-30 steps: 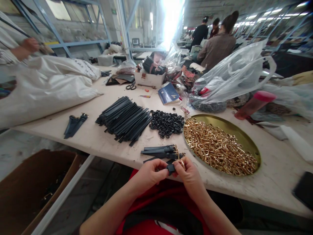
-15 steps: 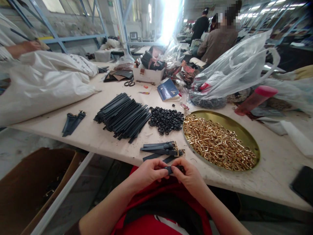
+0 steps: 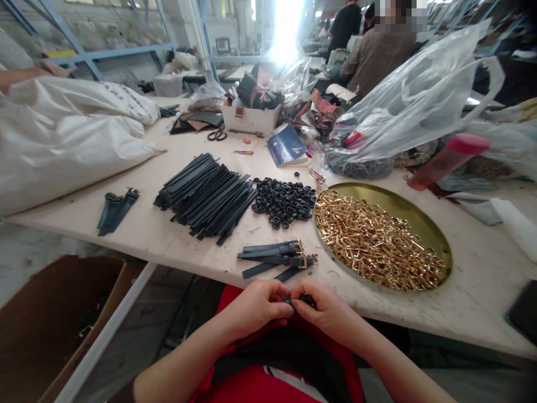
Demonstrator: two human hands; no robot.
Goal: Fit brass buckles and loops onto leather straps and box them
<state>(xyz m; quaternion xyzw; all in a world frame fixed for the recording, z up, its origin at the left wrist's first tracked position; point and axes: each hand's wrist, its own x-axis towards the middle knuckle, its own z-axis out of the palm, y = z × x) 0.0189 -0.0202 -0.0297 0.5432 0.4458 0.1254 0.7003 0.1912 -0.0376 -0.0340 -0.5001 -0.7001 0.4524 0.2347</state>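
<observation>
My left hand (image 3: 268, 305) and my right hand (image 3: 319, 305) meet at the table's front edge, fingertips pinched together. Between them is a short dark leather strap (image 3: 308, 300), mostly covered by the fingers; its details are hidden. Just beyond the hands lie several black straps with gold buckles (image 3: 274, 258). Farther back is a thick pile of loose black strips (image 3: 205, 196), and beside it a heap of small black loops (image 3: 283, 201). To the right, a round gold tray (image 3: 432, 224) holds a mass of gold buckles (image 3: 377, 243).
More buckled straps (image 3: 117, 210) lie at left, near a white sack (image 3: 71, 145). A cardboard box (image 3: 62, 330) stands below the table. Scissors (image 3: 217, 135), a blue booklet (image 3: 287, 145), a plastic bag (image 3: 403, 112) and a pink-capped bottle (image 3: 448, 159) occupy the back. Other people (image 3: 381, 56) are beyond.
My hands have come closer together and turned slightly, so less of the strap shows between the fingers. The camera view has shifted a little.
</observation>
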